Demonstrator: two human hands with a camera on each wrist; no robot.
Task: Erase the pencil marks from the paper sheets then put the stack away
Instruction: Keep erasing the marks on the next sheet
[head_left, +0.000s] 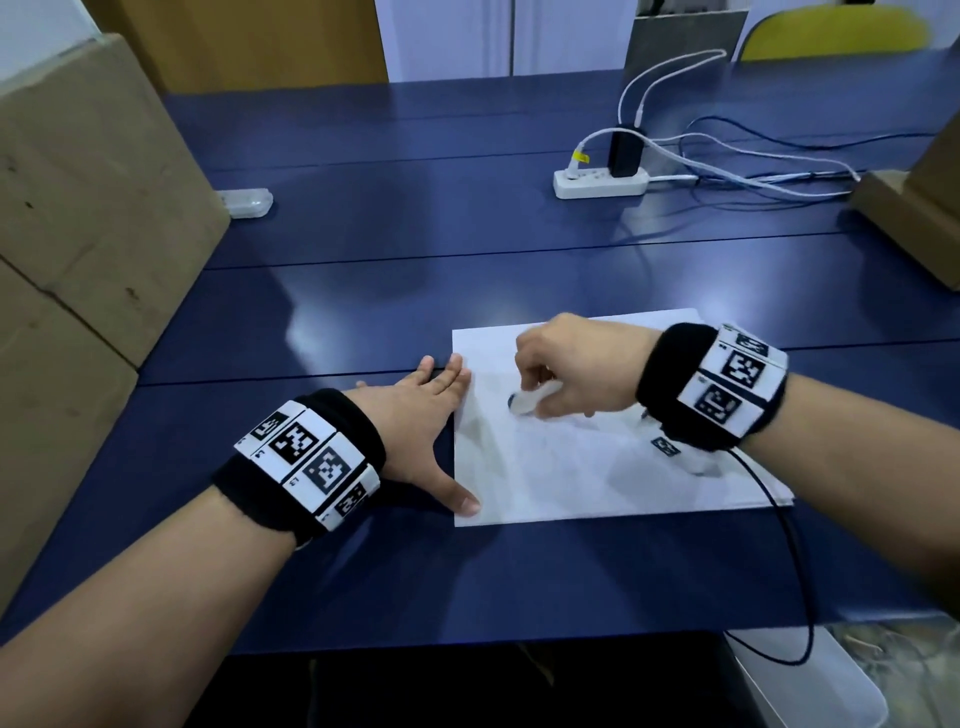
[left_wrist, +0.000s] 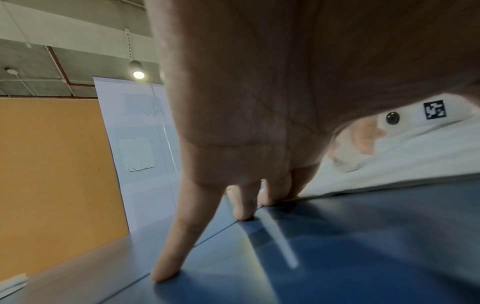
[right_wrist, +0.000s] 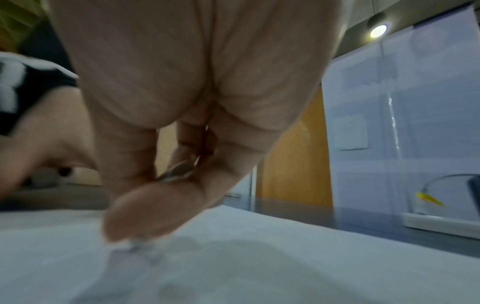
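The right hand (head_left: 576, 371) grasped a white eraser (head_left: 530, 401) in its grip, pressing it on the paper sheets (head_left: 597, 467) below. The left hand (head_left: 415, 426) lay released, flat, fingers touching the paper's edge on the table (head_left: 467, 218).

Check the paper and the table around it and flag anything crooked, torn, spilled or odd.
Nothing stands out. The paper lies flat on the table, with no visible tear or crease. The left hand steadies its left edge, and the right hand rubs it with an eraser. The cables by the power strip are loose but well away.
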